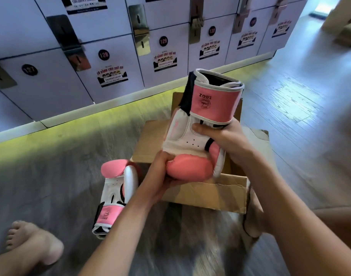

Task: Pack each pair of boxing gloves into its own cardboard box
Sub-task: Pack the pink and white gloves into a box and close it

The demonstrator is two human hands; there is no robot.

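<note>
A pink and white boxing glove [192,136] is held upright, cuff up, over an open cardboard box [202,194] on the floor. My left hand [160,176] grips its pink padded end from below. My right hand [222,140] grips its wrist part just under the pink cuff, thumb pressed on the white palm. The second pink and white glove [116,194] lies on the floor to the left of the box, cuff toward me. The box interior is mostly hidden behind the held glove.
A wall of white numbered lockers [130,56] runs along the far side, close behind the box. My bare foot [31,244] rests on the grey wood floor at lower left. More cardboard [348,32] sits at the far right.
</note>
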